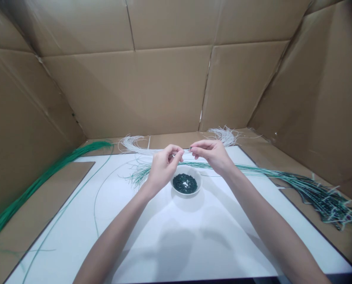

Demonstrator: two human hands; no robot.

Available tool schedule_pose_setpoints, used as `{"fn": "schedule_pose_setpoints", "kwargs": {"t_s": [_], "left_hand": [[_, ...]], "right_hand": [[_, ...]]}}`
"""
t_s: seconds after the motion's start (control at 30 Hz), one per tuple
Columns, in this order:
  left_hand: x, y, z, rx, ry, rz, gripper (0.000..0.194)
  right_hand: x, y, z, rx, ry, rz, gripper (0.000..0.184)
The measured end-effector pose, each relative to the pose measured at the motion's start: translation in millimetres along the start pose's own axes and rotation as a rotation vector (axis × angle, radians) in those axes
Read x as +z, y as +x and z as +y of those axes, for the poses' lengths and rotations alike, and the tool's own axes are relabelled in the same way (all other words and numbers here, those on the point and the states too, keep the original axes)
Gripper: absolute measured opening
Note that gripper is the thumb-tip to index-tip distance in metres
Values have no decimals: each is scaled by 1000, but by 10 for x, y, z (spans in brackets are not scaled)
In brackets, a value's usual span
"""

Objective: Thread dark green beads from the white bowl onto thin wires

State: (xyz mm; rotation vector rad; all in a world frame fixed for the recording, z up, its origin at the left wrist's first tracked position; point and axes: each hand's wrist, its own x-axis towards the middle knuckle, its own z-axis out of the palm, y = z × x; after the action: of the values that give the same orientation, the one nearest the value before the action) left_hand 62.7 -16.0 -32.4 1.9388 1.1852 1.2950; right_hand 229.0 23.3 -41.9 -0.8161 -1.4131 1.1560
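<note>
My left hand (165,162) is closed in a pinch above the bowl's back left edge. A thin green strand (94,201) curves over the table toward it and seems to end between its fingers. Facing it, my right hand (210,154) pinches a tiny dark bead (190,148) between thumb and forefinger. The fingertips of the two hands are a short gap apart. Below them stands a small white bowl (200,185) holding many small dark green beads (178,184), with a patch of white ones (186,184) in the middle.
Behind the bowl, a bundle of green strands (253,170) runs right to dark beaded ends (326,203). A thick green bundle (54,169) lies left. White strand bundles (131,144) (225,136) lie at the back. Cardboard walls (170,86) enclose the white tabletop (164,244).
</note>
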Motion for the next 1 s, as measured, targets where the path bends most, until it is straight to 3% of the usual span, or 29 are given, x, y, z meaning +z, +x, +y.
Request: {"fn": "schedule_pose_setpoints", "kwargs": {"t_s": [0.5,1.0], "left_hand": [[18,-5,3,-10,-30,26,19],[36,-21,-17,31,65,54,17]], "right_hand": [[-16,-12,9,31,3,-118,18],[31,-23,-12,73,134,-127,16]]}}
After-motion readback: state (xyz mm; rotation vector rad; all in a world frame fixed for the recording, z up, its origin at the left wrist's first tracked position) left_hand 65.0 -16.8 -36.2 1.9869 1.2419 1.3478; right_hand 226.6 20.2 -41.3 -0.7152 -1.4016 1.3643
